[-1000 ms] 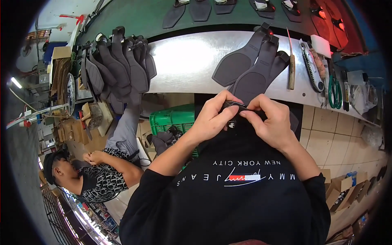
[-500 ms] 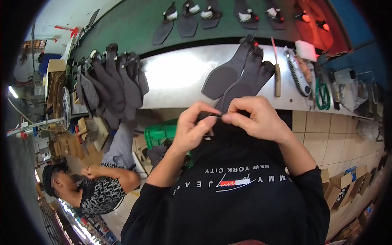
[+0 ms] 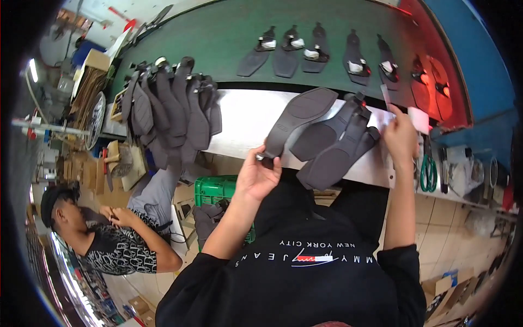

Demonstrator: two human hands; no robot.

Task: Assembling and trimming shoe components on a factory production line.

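My left hand (image 3: pixel 258 177) pinches the narrow strapped end of a dark grey sandal (image 3: pixel 310 106), whose broad sole points away over the metal worktop. My right hand (image 3: pixel 400 136) is at the right of the worktop, its fingers closed round a thin tool with a flat pale shaft (image 3: pixel 385 95). The tool's handle is hidden by the hand. Between my hands lie more dark sandals (image 3: pixel 335 161), overlapping with their soles showing, their toe ends past the worktop's near edge.
Several sandals stand bunched at the left (image 3: pixel 182 114). More lie on the green surface (image 3: pixel 218 43) beyond, some lit red. Green-handled scissors (image 3: pixel 429 171) and a white block (image 3: pixel 418 119) are at the right. A green crate (image 3: pixel 212 188) stands below; a person (image 3: pixel 120 240) sits at the left.
My hands, together before, have parted. The left now holds a sandal out over the worktop by its strapped end; the right has moved right onto the wooden-handled tool. The view has shifted.
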